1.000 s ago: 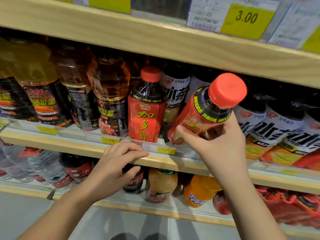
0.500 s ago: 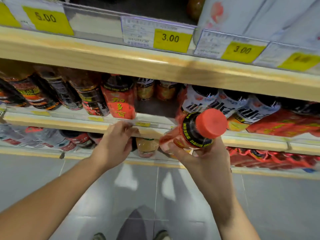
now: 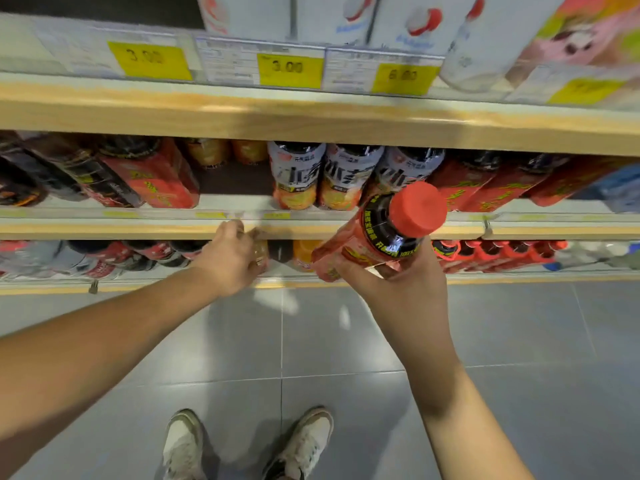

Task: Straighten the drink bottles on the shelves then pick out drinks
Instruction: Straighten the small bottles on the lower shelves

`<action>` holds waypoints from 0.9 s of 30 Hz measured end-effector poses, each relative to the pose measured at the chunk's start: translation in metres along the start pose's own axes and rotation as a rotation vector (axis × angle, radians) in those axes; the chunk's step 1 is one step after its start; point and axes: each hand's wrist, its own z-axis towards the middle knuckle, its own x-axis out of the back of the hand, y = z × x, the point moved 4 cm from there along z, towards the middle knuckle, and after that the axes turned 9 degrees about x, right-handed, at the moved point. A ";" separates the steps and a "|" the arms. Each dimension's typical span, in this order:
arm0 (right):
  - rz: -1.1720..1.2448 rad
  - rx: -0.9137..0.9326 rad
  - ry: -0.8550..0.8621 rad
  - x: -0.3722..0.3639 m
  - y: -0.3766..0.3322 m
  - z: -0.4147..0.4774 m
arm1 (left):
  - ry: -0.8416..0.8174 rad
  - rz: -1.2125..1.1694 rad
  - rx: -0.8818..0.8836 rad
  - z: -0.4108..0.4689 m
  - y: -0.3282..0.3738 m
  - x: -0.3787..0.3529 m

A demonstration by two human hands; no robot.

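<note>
My right hand [image 3: 398, 289] grips a red-labelled drink bottle [image 3: 349, 244] with a red cap, tilted and held off the shelf in front of the middle shelf's edge [image 3: 104, 230]. My left hand [image 3: 228, 261] sits at that edge with its fingers loosely curled, holding nothing I can make out. Whether it touches the amber bottle [image 3: 260, 254] behind its fingers I cannot tell. On the middle shelf a dark gap [image 3: 235, 181] lies between a red-labelled bottle [image 3: 162, 181] and three white-labelled bottles [image 3: 298, 174].
More red bottles [image 3: 485, 188] fill the middle shelf to the right and dark ones [image 3: 52, 178] to the left. White bottles [image 3: 398, 19] stand on the top shelf above yellow price tags [image 3: 289, 69]. The bottom shelf holds an orange bottle [image 3: 304, 251]. My shoes [image 3: 183, 441] stand on grey floor tiles.
The bottle in my right hand has come away from the shelf, down and toward me. The view has tilted down and back. My left hand stays at the shelf edge.
</note>
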 end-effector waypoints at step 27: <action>-0.127 -0.009 0.101 0.222 0.020 0.048 | -0.212 0.078 -0.167 0.007 0.190 -0.029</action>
